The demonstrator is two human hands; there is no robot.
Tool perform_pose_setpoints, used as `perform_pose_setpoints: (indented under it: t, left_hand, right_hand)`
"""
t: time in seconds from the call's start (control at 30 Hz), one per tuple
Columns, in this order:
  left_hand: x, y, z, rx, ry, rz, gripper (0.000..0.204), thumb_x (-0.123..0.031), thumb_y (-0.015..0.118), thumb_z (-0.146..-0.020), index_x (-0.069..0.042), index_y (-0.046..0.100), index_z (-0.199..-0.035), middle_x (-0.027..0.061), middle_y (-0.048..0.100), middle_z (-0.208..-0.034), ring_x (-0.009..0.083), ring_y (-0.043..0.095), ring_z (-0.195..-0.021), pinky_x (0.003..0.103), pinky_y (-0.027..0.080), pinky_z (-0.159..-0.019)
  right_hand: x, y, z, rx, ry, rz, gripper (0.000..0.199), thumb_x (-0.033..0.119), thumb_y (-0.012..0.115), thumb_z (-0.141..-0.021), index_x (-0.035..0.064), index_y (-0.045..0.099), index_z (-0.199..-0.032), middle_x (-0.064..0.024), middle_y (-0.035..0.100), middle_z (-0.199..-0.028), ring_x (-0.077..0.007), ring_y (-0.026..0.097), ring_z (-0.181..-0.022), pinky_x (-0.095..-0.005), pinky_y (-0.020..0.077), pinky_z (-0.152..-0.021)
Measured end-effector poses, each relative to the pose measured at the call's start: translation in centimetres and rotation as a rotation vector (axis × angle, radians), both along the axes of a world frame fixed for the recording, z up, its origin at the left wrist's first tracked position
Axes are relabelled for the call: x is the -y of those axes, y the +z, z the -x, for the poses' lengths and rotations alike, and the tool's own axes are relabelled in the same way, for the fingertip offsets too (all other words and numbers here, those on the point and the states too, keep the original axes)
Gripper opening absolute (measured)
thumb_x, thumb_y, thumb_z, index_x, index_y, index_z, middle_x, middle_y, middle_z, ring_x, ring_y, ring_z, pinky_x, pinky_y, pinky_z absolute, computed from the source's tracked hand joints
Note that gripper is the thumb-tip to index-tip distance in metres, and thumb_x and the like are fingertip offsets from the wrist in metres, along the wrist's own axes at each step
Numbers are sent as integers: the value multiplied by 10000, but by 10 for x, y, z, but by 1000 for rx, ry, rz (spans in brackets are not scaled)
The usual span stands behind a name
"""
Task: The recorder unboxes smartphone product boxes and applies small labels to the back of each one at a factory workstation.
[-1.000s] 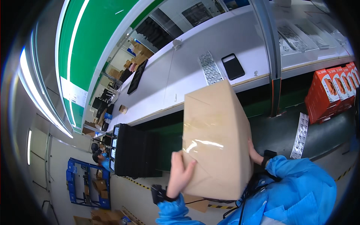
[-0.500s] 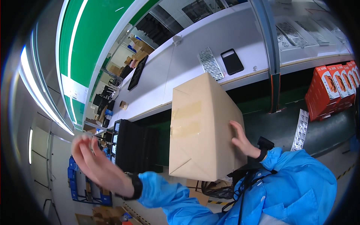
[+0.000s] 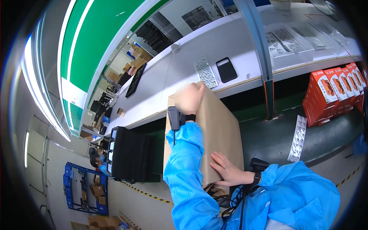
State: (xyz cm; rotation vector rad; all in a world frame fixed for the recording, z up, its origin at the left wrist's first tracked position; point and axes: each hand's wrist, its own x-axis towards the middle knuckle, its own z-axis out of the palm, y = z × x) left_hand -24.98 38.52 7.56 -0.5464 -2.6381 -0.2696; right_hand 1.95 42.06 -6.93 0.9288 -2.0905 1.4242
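Note:
A large brown cardboard box (image 3: 222, 126) stands in front of me, partly covered by my left forearm. My left hand (image 3: 188, 99) is on its far upper end; the fingers are curled near the far edge, and what they hold, if anything, is hidden. Flat against the near right side of the box lies my right hand (image 3: 230, 172), fingers outstretched and a ring on one of them.
Behind the box runs a white bench with a black phone case (image 3: 226, 69), a silver patterned strip (image 3: 206, 72) and a black tray (image 3: 136, 80). Red boxes (image 3: 324, 92) stand at right near another strip (image 3: 297, 138). A black case (image 3: 132, 153) is at left; a person (image 3: 100, 159) is beyond it.
My left hand has swung from the far left onto the far end of the box. My right hand has slid nearer along its side. The view has shifted slightly.

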Motion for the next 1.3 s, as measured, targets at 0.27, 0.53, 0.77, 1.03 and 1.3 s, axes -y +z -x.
perform_pose_setpoints:
  t: [0.27, 0.53, 0.77, 1.03, 1.3]
  left_hand:
    - [100, 43, -130, -368, -424, -124, 107, -63, 622, -802, 17, 632, -873, 148, 591, -776, 317, 569, -697, 343, 455, -645]
    - [213, -9, -227, 34, 155, -701, 202, -78, 475, -911, 79, 568, -996, 142, 607, -872, 195, 562, -809, 295, 437, -749]
    - [179, -34, -254, -178, 165, -462, 217, -57, 502, -827, 73, 591, -976, 171, 584, -1010, 316, 515, -942, 385, 405, -836]
    - [168, -45, -240, -205, 139, -480, 236, -110, 501, -824, 34, 620, -969, 139, 594, -948, 292, 519, -888, 383, 409, -791]
    - [177, -41, -249, -216, 140, -449, 186, -94, 503, -826, 18, 612, -928, 114, 592, -927, 284, 518, -875, 370, 414, -775]
  right_hand:
    - [-13, 3, -1, 91, -23, 40, 831, 238, 725, -699, 40, 278, -1371, -234, 168, -1441, -435, 181, -1334, -533, 209, -1078]
    - [-39, 25, -7, 276, 78, 16, 705, 281, 687, -773, 17, 336, -1325, -231, 261, -1395, -382, 284, -1294, -459, 264, -1063]
    - [-123, 39, 63, 944, 435, 811, 275, 285, 459, -944, 44, 573, -1007, -83, 627, -888, -166, 616, -837, -294, 482, -799]
    - [-92, 83, 156, 837, -53, 491, 508, 552, 535, -847, 44, 544, -847, -43, 553, -756, -133, 582, -677, -262, 498, -603]
    - [-61, 71, 193, 815, -54, 352, 413, 466, 494, -907, 59, 546, -849, 7, 511, -681, -64, 517, -556, -209, 426, -506]
